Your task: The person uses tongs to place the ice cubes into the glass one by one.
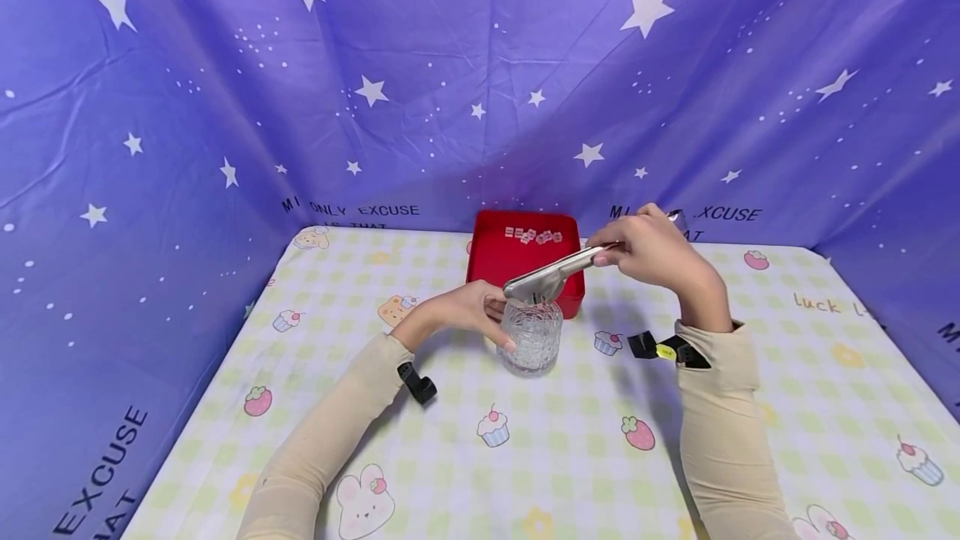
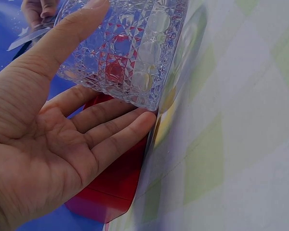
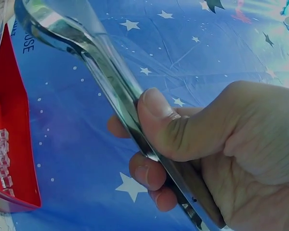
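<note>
A clear patterned glass (image 1: 534,350) stands on the table, its cut texture close up in the left wrist view. My left hand (image 1: 467,308) holds it from the left side, thumb at the front and fingers behind. In my right hand (image 1: 651,247) is a pair of metal tongs (image 3: 111,79), gripped by the handle between thumb and fingers. The tongs slant down to the left, with their broad ends over the mouth of the glass. Anything between those ends is hidden.
Behind the glass sits a red tray (image 1: 489,250), with several small clear cubes (image 1: 542,237) along its far side. A checked cloth (image 1: 442,457) covers the table. Star-printed purple curtains (image 1: 420,123) hang behind and at both sides.
</note>
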Demonstrator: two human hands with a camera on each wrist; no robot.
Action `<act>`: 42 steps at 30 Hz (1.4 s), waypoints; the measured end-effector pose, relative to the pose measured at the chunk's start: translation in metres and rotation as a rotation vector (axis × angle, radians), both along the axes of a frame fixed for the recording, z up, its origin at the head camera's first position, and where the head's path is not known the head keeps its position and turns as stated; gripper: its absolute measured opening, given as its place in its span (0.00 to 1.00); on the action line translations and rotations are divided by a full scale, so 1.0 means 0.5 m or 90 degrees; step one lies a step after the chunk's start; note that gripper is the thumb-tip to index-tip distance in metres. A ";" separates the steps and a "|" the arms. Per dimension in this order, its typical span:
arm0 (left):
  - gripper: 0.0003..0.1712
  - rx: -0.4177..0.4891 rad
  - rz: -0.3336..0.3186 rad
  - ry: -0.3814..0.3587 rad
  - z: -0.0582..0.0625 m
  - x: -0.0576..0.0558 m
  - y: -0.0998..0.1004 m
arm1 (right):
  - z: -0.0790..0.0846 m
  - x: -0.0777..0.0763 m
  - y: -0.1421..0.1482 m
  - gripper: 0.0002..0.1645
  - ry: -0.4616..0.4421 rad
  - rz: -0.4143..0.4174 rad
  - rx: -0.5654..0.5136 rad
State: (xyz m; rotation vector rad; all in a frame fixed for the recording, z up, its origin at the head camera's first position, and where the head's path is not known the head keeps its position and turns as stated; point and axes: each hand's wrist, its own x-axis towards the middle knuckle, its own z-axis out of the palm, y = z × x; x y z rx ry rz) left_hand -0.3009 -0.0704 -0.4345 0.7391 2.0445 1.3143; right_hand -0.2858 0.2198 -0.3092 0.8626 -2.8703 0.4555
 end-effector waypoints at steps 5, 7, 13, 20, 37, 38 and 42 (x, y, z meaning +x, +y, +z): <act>0.28 0.021 -0.014 0.000 -0.002 0.001 0.000 | -0.005 0.000 -0.003 0.10 -0.006 0.001 0.014; 0.30 0.027 -0.018 -0.003 -0.003 0.000 0.000 | -0.007 0.000 -0.004 0.11 -0.009 0.001 0.015; 0.27 0.027 -0.015 -0.005 -0.004 0.000 0.001 | -0.011 0.000 -0.006 0.12 -0.011 -0.001 0.017; 0.38 0.016 -0.010 -0.004 -0.003 0.001 -0.001 | -0.009 0.001 -0.007 0.12 -0.018 -0.008 0.020; 0.40 0.042 -0.038 -0.018 -0.002 -0.002 0.002 | -0.011 -0.010 -0.013 0.18 0.008 -0.049 0.000; 0.40 0.045 -0.041 -0.020 -0.003 -0.003 0.002 | -0.013 -0.012 -0.013 0.19 0.014 -0.058 0.000; 0.41 0.049 -0.040 -0.023 -0.004 -0.004 0.001 | -0.018 -0.022 -0.018 0.18 0.058 -0.093 -0.012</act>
